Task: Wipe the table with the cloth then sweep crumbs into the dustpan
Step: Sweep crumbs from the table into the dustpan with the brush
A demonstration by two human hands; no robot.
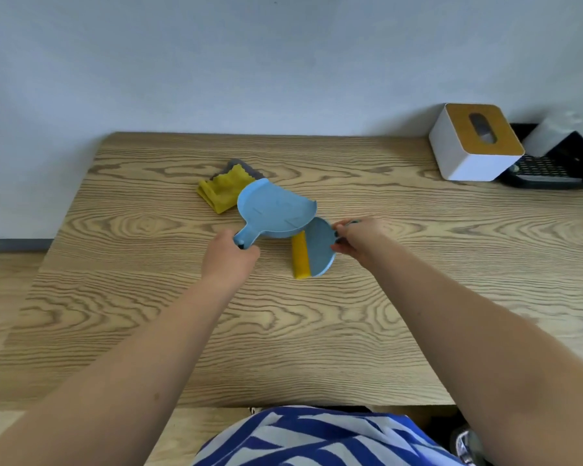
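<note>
At 6 o'clock, nearest the camera, a blue-and-white striped garment (320,438) is seen, and from either side of it 2 bare forearms are stretched toward the middle of the wooden table (317,348). The left hand (228,255) is curled round the short handle of a blue dustpan (275,210), which is held tilted, its open pan turned up and toward the camera and its front lip pointing to about 2 o'clock. Just right of it, the right hand (355,238) is closed in a pinch on the rounded edge of a blue hand brush (318,248), whose yellow sweeping strip (300,255) is turned to 9 o'clock and lies on or just above the tabletop; which cannot be told. The brush is overlapped at its upper edge by the rim of the dustpan. Beyond the dustpan, at about 11 o'clock from it, a crumpled yellow cloth (221,190) with a grey underside is left lying on the table, partly hidden by the pan. Farther off, at 2 o'clock near the wall, a white tissue box (475,142) with a wooden top is set, and just beside it a black basket (549,169) holding a pale object that is too blurred to be identified.
</note>
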